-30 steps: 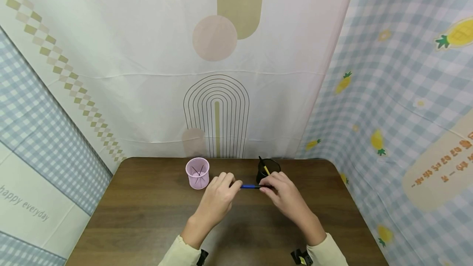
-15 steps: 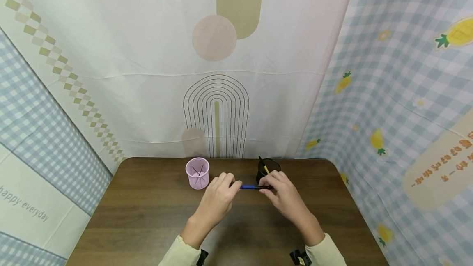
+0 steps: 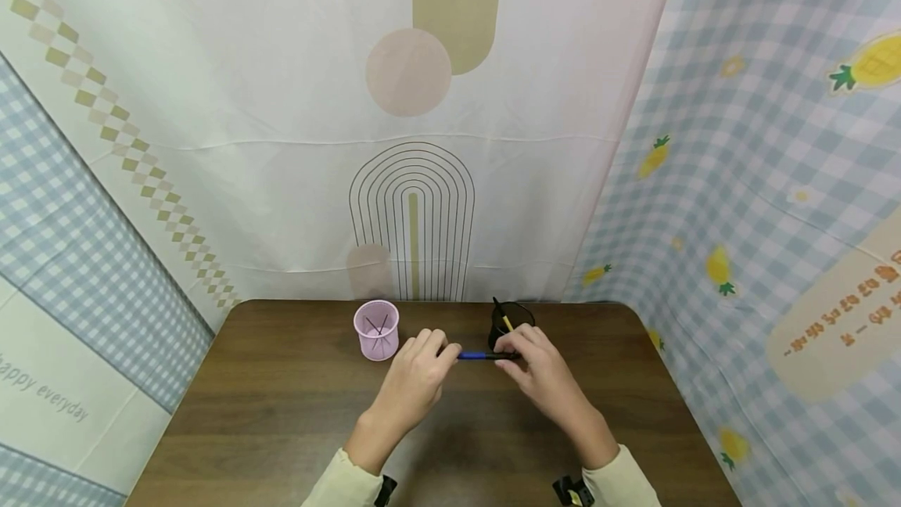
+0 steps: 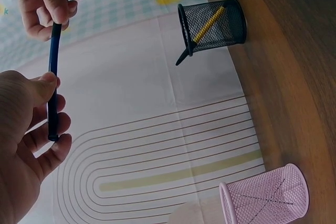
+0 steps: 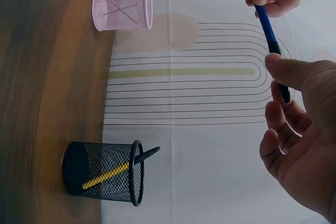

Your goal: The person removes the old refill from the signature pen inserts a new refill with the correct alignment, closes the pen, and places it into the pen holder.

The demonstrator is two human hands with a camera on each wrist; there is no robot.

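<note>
Almost nothing moved since the earlier head frames; both hands and the pen stayed in nearly the same spots, and only the printed cloth [image 3: 49, 390] at far left slid a touch toward the frame edge. Left hand [image 3: 417, 372] pinched one end of the blue pen [image 3: 473, 355], thumb on the barrel, fingers curled beneath; left wrist view showed the pen's dark end lying against those fingers. Right hand [image 3: 542, 374] pinched the opposite end between thumb and index finger, other fingers bent and slightly spread, palm partly showing in the right wrist view. Neither hand was spread wide; both gripped the same pen. Pen ran side to side between them, roughly level in the head view, held clear of the table [image 3: 281, 405], blue barrel exposed mid-span, dark toward both ends. Forearms reached in from the near edge and angled inward, pale sleeves [image 3: 343, 482] pushed back past black wrist mounts [image 3: 573, 490]. Black mesh cup [image 5: 76, 166] stood upright just beyond the right hand, a yellow-and-black pen [image 5: 107, 176] leaning in it, dark end past the rim. Pink mesh cup [image 3: 365, 349] stood upright near the left hand, dark crossed lines showing through its mesh.
</note>
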